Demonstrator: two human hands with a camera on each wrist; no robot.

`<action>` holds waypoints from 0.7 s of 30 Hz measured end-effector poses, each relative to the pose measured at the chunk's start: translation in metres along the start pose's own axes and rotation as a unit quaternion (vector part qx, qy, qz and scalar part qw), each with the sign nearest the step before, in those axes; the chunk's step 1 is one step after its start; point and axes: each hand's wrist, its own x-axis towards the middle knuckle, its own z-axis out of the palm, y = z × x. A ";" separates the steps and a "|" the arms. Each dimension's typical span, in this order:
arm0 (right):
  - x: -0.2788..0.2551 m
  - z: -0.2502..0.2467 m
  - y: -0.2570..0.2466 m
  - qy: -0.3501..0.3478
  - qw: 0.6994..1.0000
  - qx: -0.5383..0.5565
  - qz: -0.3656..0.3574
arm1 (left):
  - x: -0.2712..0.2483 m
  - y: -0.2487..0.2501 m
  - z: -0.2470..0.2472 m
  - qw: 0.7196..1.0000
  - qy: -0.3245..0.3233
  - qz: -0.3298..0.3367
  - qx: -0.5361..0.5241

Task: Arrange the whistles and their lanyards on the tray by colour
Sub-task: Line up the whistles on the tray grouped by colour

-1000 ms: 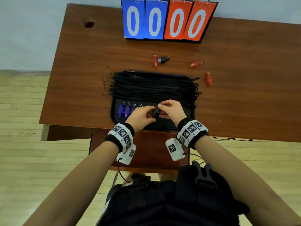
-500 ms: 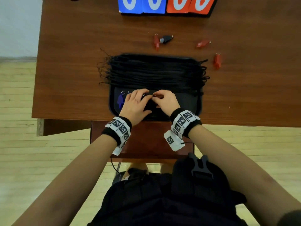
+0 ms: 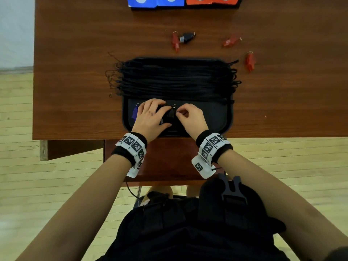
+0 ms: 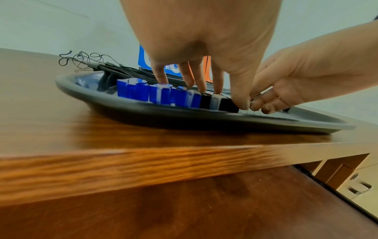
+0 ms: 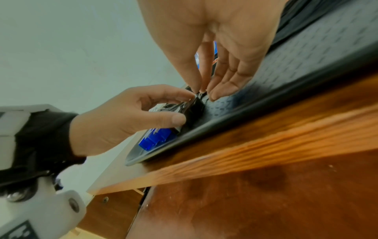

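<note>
A black tray [image 3: 228, 117] sits at the table's near edge with a thick bundle of black lanyards [image 3: 175, 80] across its far half. Blue whistles [image 4: 155, 95] stand in a row at the tray's front left, with black whistles [image 4: 216, 101] right after them. My left hand [image 3: 165, 117] pinches the end black whistle [image 5: 194, 110] between thumb and forefinger, its other fingers resting on the row. My right hand [image 3: 178, 113] pinches that whistle's small metal ring [image 5: 202, 93]. My left hand hides most of the row in the head view.
On the bare table beyond the tray lie three red whistles [image 3: 175, 41] [image 3: 230, 41] [image 3: 250, 62] and one more black whistle [image 3: 187, 36]. A blue and red scoreboard [image 3: 184, 1] stands at the far edge. The tray's right front part [image 3: 211, 113] holds nothing.
Both hands have lowered the black whistle from just above the tray down onto it, against the end of the whistle row. The head view has tilted downward.
</note>
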 end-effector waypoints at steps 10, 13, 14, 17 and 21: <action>0.007 0.001 -0.006 -0.048 0.998 -0.032 -0.013 | -0.001 -0.010 -0.002 1.000 -0.004 0.016 0.021; 0.008 0.002 -0.007 -0.053 0.998 -0.034 -0.017 | -0.004 -0.014 -0.003 1.000 -0.001 0.011 0.017; 0.008 0.002 -0.007 -0.056 0.998 -0.034 -0.017 | -0.005 -0.016 -0.003 1.000 0.000 0.013 0.016; 0.007 0.005 -0.006 -0.058 0.997 -0.042 -0.018 | -0.007 -0.020 -0.002 1.000 -0.001 0.018 0.013; 0.008 0.006 -0.007 -0.053 0.997 -0.047 -0.016 | -0.007 -0.022 -0.001 1.000 -0.004 0.020 0.017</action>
